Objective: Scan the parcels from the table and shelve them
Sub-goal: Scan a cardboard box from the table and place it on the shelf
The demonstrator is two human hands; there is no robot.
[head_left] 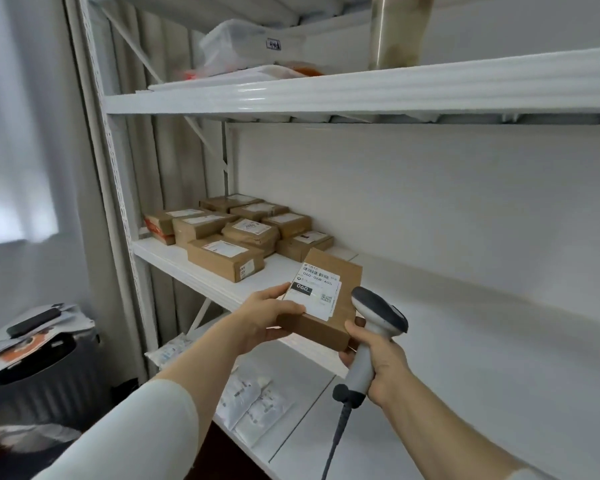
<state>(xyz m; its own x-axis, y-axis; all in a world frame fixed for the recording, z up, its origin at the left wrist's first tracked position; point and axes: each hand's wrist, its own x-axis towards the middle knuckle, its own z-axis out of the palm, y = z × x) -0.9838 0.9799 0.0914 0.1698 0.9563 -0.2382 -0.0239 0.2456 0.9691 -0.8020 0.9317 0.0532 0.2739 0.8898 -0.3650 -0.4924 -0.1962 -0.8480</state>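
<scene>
A small brown cardboard parcel (340,296) with a white barcode label is held in front of the middle shelf (257,289) of a white metal rack. My left hand (264,317) grips its left edge, thumb on the label. My right hand (378,362) grips the handle of a grey and white barcode scanner (378,313), and its fingertips touch the parcel's right corner. The scanner head sits just right of the parcel. Several brown parcels (243,230) lie grouped at the left end of the middle shelf.
The upper shelf (361,91) carries white bags, flat mailers and a metal cylinder (399,29). White poly mailers (250,403) lie on the lower shelf. A dark bin (49,375) covered with papers stands at the lower left, beside a curtain. The scanner's cable hangs down.
</scene>
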